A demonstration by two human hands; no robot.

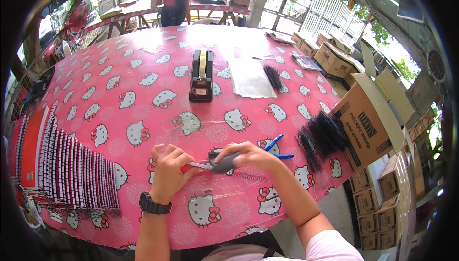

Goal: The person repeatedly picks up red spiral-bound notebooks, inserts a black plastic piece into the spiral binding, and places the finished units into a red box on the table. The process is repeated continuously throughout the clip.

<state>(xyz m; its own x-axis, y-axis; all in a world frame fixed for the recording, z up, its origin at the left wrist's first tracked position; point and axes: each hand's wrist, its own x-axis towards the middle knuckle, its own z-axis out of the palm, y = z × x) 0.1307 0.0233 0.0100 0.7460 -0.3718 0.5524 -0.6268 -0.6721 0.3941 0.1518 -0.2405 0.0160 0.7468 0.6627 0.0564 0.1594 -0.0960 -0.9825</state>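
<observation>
Left wrist: black wristwatch [155, 204], dark strap, chunky case. Right upper arm: short pale pink sleeve [330, 246]. Forearms bare below it. Both hands bare, no gloves or rings seen.

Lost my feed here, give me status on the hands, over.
Left hand and right hand both shut on pliers. Wire spiral beside them on table. Blue pens nearby.
</observation>
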